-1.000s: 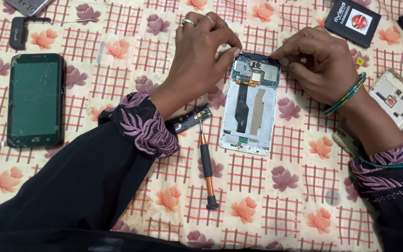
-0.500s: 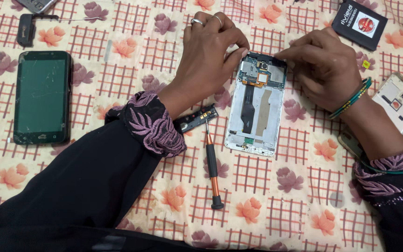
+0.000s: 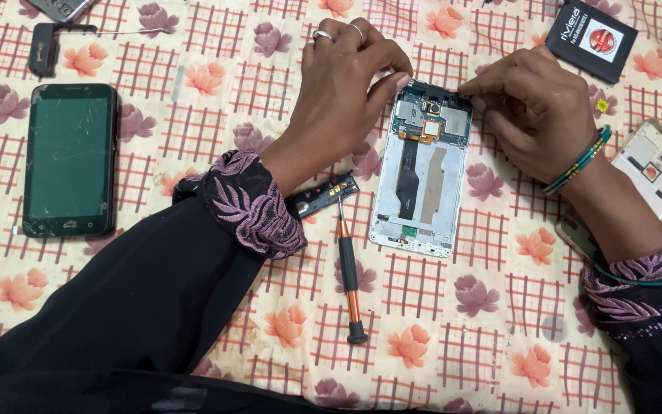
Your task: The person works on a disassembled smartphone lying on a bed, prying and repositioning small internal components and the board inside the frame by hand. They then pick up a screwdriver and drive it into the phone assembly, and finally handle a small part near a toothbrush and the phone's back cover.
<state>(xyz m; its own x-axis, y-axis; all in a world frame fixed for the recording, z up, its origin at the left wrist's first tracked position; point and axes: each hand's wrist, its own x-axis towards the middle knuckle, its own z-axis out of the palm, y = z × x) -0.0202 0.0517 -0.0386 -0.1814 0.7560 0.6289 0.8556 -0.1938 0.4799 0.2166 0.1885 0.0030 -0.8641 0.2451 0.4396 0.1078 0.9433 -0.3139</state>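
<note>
An opened white phone frame (image 3: 423, 176) lies face down on the flowered cloth, its circuit board (image 3: 432, 119) exposed at the top end. My left hand (image 3: 342, 84), with rings on two fingers, pinches the frame's upper left corner. My right hand (image 3: 534, 111), with green bangles at the wrist, grips the top right edge of the board with its fingertips. A small orange and black screwdriver (image 3: 349, 272) lies on the cloth just left of the frame. Beside it a small black circuit strip (image 3: 322, 195) pokes out from under my left sleeve.
A dark phone with a scratched green screen (image 3: 69, 159) lies at the left. A black battery (image 3: 591, 38) sits at the top right, another opened phone back (image 3: 659, 169) at the right edge, and a black plastic part (image 3: 44, 46) at the top left.
The view has shifted slightly, so everything sits a little lower and to the right. Both hands stay on the top end of the frame, the fingers shifting a little.
</note>
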